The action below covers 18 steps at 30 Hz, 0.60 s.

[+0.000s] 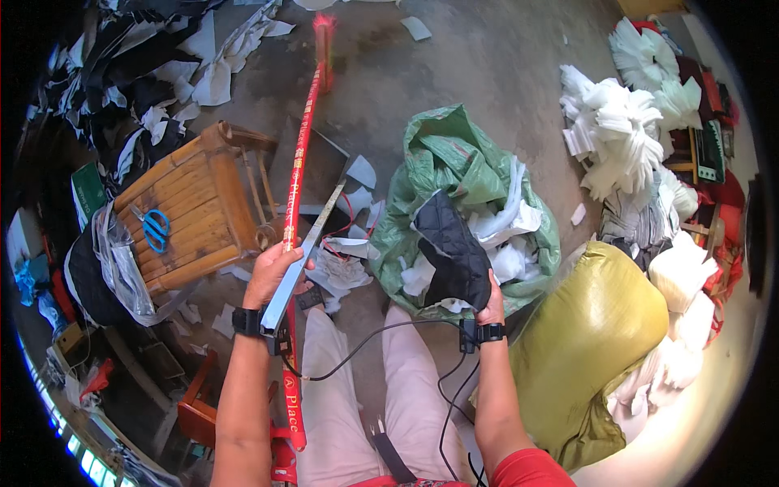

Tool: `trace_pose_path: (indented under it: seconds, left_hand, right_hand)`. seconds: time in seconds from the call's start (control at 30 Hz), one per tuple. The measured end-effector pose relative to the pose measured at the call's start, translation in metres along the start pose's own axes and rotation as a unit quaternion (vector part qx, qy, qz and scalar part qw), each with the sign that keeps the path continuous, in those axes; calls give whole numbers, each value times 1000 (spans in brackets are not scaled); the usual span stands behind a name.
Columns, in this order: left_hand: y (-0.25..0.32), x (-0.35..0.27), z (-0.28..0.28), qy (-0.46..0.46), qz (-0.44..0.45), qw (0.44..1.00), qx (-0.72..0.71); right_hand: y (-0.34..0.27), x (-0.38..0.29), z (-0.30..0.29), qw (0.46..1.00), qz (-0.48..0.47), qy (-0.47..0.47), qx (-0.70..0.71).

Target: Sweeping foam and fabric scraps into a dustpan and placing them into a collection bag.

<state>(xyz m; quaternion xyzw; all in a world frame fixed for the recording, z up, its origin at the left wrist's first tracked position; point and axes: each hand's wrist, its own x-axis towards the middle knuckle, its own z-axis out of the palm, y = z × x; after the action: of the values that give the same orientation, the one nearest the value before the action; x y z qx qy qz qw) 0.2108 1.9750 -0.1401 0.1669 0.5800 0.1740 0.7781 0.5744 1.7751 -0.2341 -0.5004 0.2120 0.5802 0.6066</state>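
Observation:
My left hand (275,274) is closed around a long red pole (296,182) with printed writing and a thin metal channel strip (307,249), which cross at the grip. The pole has a frayed pink-red tip at its far end. A black quilted fabric piece (459,240) is held at its lower right corner by my right hand (492,302). This piece lies over the opening of a green woven sack (438,146), which contains white padding and scraps. Part of each hand's grip is hidden.
A bamboo stool (188,213) with blue-handled scissors (154,230) stands at the left. A stuffed yellow-green sack (590,341) is at my right, near stacks of white padding (627,128). Black and white fabric scraps (140,67) lie at the upper left. Cables hang between my wrists.

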Motion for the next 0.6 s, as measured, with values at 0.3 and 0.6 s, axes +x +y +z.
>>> trace_pose_path:
  seconds: [0.3, 0.6]
  left_hand:
    - [-13, 2, 8, 1, 0, 1000, 22]
    - [-21, 6, 21, 15, 5, 1000, 16]
  right_hand:
    - [-41, 17, -72, 999, -29, -9, -18]
    - [-81, 22, -217, 935, -54, 326, -130]
